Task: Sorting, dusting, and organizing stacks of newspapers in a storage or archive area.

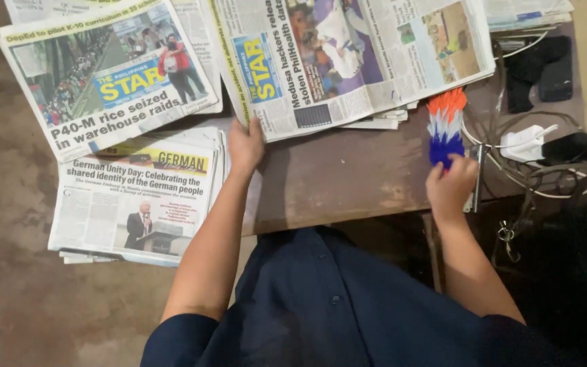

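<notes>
The right hand is gripping a striped duster — its orange tips fanning away from the fist — while the left hand is pressing, fingers loose, on a newspaper's edge.

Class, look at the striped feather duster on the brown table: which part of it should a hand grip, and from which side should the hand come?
Grip the feather duster at its near, dark-blue end, coming from the table's front edge, as the right hand does. The soft orange tips fan away toward the newspapers, so that end probably gives no firm hold.
</notes>
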